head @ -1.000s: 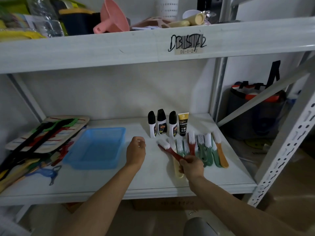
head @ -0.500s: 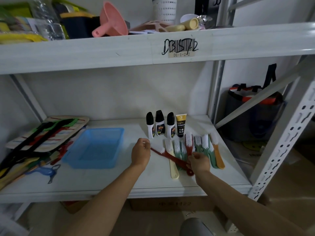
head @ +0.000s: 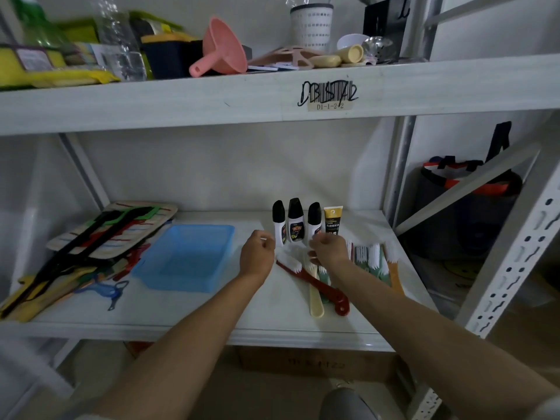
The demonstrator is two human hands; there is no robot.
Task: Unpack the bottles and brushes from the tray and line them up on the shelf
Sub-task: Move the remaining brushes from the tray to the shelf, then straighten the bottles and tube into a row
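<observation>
Head view | red brush lies askew, long axis 10-to-4 o'clock, crossing cream brush | right hand at its 1 o'clock, nearer, loosely curled, empty | left hand curled, empty | tray emptied.

Your right hand has let go of the long red plastic brush and gone forward from the handle ends to the bristle ends, just in front of the black-capped white bottles; its fingers are loosely curled and nothing sits in them. A second ago that brush was pinched in this hand with its head raised; now it lies flat and slanted across the cream plastic brush, its head just below your left hand. Your left hand has edged forward too, loosely closed, close beside the leftmost bottle.
</observation>
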